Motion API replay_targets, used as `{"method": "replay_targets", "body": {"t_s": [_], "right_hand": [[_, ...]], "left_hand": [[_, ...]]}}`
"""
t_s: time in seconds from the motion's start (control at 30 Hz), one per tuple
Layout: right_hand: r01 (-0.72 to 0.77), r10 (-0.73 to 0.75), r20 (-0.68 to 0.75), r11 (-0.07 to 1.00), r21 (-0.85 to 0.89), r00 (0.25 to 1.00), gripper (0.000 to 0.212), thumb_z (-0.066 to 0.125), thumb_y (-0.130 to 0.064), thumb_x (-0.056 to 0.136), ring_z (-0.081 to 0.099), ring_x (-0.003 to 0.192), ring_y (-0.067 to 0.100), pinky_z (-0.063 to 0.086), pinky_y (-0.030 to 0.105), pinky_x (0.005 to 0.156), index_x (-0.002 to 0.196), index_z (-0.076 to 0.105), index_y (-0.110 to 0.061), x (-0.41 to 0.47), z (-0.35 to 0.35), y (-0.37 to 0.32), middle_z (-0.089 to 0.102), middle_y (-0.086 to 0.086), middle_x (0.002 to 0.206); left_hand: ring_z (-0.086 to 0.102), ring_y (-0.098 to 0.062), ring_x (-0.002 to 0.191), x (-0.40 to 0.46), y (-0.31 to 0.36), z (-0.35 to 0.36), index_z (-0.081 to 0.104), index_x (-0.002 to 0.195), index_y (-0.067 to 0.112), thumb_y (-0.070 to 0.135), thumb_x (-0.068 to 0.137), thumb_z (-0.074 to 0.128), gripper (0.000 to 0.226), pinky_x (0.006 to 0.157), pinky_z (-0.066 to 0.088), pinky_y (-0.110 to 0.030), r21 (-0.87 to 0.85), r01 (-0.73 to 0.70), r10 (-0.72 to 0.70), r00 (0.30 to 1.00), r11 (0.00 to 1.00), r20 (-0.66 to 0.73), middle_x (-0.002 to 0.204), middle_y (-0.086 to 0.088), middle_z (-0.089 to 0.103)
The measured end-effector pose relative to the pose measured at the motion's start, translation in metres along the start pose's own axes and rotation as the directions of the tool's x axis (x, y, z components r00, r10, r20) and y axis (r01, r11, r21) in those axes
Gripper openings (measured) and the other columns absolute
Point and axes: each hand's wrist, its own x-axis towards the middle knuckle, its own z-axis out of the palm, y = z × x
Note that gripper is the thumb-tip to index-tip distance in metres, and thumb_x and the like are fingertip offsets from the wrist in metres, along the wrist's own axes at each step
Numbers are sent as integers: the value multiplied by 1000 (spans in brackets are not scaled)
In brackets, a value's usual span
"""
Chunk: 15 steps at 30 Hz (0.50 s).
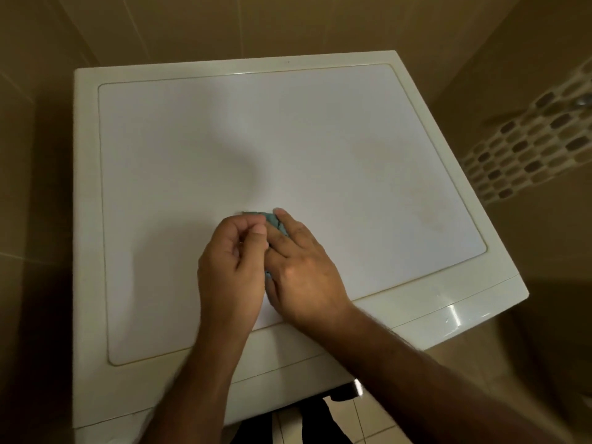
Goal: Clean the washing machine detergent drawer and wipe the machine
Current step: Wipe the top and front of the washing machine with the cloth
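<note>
Two hands meet over the near middle of the washing machine top (288, 139), both busy with one small blue-green cloth (271, 219). The right hand (304, 270) lies over the cloth with its fingers fairly straight, pressing it down onto the white panel; only a crumpled bit shows past the fingertips and a sliver below the knuckles. The left hand (230, 267) has its fingers curled, thumb and forefinger closing at the cloth's left edge. Whether that grip has actually caught the fabric is hard to tell, since the right hand hides most of it.

The cloth sits between the two hands, just inside the near edge of the top panel, bunched with no clear long axis. Almost all of the unwiped panel stretches away from the hands towards the far edge and the far right corner, where a faint brownish mark (431, 221) shows near the right edge. So the wiping stroke probably has to travel forward and right, and the right hand, already flat on the cloth, is better placed to drive it. No detergent drawer is in view.
</note>
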Motion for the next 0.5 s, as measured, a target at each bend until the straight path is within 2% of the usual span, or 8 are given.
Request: {"method": "replay_targets", "body": {"t_s": [0.17,0.3,0.5], "right_hand": [[-31,31,-4,1000,-7,1000,47,34,-29,101,32,146,29,22,46,119,140,54,-14,-6,-12,36,44,7,152],[-49,49,-6,999,-22,999,42,38,-29,102,32,146,27,21,45,119,137,58,-17,-16,-20,67,45,4,152],[-85,85,0,994,-70,996,41,40,-31,104,29,147,27,20,45,120,140,55,-20,-32,-33,111,43,1,153]], "left_hand": [[63,2,79,-3,4,34,63,93,35,16,97,56,21,74,51,-18,34,16,-18,998,999,63,82,16,66],[65,2,83,-5,8,65,63,92,41,28,92,56,15,76,53,-21,67,12,-20,993,998,117,85,23,68],[66,-3,93,-6,16,112,66,99,33,37,89,52,17,83,55,-28,124,-3,-21,981,992,194,98,14,70]]}}
